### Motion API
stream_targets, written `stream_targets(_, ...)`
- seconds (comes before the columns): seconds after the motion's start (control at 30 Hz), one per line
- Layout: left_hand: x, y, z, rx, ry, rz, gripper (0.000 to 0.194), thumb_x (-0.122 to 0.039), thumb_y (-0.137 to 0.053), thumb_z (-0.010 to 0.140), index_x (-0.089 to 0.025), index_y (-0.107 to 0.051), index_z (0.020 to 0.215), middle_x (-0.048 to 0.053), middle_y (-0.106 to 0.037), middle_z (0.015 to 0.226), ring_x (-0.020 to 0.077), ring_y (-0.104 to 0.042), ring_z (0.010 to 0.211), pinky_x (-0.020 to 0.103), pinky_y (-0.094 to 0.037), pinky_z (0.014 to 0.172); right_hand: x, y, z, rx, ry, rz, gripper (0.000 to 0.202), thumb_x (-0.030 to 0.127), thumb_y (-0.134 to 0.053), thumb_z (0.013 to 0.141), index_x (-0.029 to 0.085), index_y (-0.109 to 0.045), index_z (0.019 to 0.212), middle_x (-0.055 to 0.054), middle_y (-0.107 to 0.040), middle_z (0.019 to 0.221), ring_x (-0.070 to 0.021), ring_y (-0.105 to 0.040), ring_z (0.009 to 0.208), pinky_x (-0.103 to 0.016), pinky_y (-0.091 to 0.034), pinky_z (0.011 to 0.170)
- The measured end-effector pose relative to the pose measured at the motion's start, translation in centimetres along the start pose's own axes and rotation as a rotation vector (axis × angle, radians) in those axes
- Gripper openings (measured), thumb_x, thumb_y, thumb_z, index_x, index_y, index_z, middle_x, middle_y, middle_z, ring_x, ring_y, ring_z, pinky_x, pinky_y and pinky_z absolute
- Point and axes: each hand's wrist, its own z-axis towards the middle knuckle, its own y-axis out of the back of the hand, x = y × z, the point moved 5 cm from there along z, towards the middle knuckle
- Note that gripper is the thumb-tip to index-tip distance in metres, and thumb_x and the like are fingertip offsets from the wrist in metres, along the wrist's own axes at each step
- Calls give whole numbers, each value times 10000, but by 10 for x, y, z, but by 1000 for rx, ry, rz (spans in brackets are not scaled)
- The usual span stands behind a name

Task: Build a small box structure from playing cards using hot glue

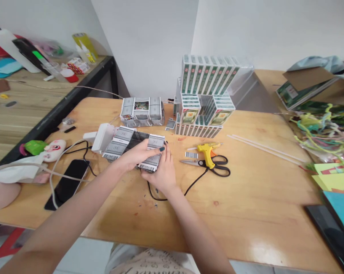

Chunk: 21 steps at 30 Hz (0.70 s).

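Note:
A box-shaped piece covered in grey-patterned playing cards (122,134) lies mid-table, with a dark band across its middle. Across its top near the right end reaches my left hand (137,154), its thumb pressed on the cards and its other fingers hidden. My right hand (164,171) is wrapped round the right end from the near side. A similar card-covered box (142,111) stands just behind. To the right of my hands lie a yellow glue gun (207,155), black-handled scissors (221,167) and a small piece of card (191,155).
Green-and-white card packs (207,76) are stacked at the back. White sticks (266,148) lie to the right, near coloured paper (336,179) and a black device (328,232). At left are a phone (69,182), cables and a white box (101,137).

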Motion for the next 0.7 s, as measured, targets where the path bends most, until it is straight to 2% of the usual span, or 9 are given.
stream_targets(0.1, -4, 3, 7, -31, 14, -14, 424, -404, -731, 647, -146, -627, 967, 57, -699, 897, 200, -647, 848, 311, -506, 755, -2, -3, -2, -15, 12, 18, 1026, 444, -673, 613, 35, -173, 1409, -230, -257, 1462, -343, -246, 1347, -493, -279, 1078)
stream_targets(0.23, -8, 4, 16, -25, 37, -21, 334, -372, -755, 615, -128, -658, 820, 42, -699, 732, 164, -639, 654, 274, -509, 626, -6, -3, -7, -47, 31, 77, 1093, 537, -695, 616, 62, -133, 1424, -234, -250, 1460, -343, -230, 1357, -514, -277, 1079)
stream_targets(0.37, -10, 5, 15, -41, 84, -97, 277, -329, -759, 613, -136, -654, 782, 31, -692, 685, 161, -634, 589, 277, -521, 565, -5, 7, -15, -50, 108, 203, 1192, 597, -705, 594, 101, -33, 1445, -213, -193, 1484, -326, -171, 1383, -512, -273, 1087)
stream_targets(0.53, -17, -2, -1, 17, 118, -253, 220, -267, -751, 630, -148, -637, 777, 29, -693, 702, 165, -646, 611, 287, -543, 578, 8, 33, -22, -141, 182, 309, 944, 508, -540, 769, 136, -6, 1453, -169, -127, 1511, -309, -136, 1397, -533, -250, 1090)
stream_targets(0.7, -21, -8, -9, 5, 65, -265, 210, -285, -739, 655, -150, -640, 781, 10, -681, 693, 135, -629, 592, 239, -520, 548, 24, 52, -20, -218, 214, 308, 825, 487, -428, 818, 136, -47, 1460, -150, -171, 1504, -314, -166, 1387, -553, -249, 1082)
